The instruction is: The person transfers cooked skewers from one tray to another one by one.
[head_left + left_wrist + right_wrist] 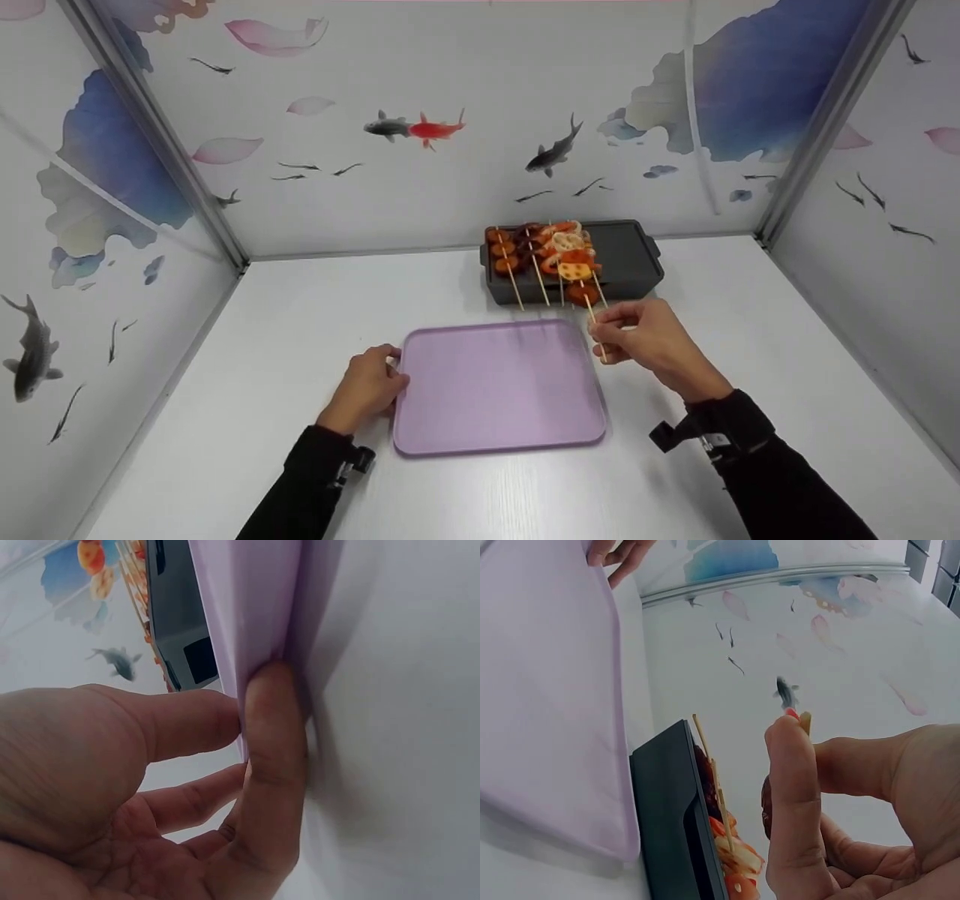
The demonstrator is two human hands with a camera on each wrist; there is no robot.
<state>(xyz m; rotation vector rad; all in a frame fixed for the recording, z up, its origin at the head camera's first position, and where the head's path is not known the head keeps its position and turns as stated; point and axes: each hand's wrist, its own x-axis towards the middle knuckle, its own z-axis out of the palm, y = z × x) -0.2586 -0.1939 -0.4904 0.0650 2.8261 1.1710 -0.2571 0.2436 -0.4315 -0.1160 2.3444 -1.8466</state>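
1. White worktop (pixel 225 420) inside a booth; wall panels printed with fish, petals and blue lotus leaves on three sides.
2. Left hand (pixel 365 388) at the left edge of the lilac tray (pixel 499 386). Left wrist view: thumb and fingers pinch the tray rim, so grip closed on the tray. Black sleeve, and a wrist strap just behind the hand.
3. Lilac tray lies flat on the worktop, centre, between the two hands. Nothing on it.
4. Dark grill pan (pixel 630 259) sits just behind the tray's far right corner, near the back wall. Its left half carries a row of skewers (pixel 536 255) loaded with orange, red and pale lotus-root slices; stick ends overhang the near rim toward the tray.
5. Right hand (pixel 649 341) is just right of the tray's far right corner, in front of the pan. Fingers and thumb pinch the bare end of the rightmost skewer (pixel 589 296); grip closed on it. Its food end lies at the pan's near rim. Can't tell whether that end is resting on the pan or lifted clear.
6. Right wrist view: fingertips (pixel 791 757) pinched together beside the pan wall, skewer food just below them.
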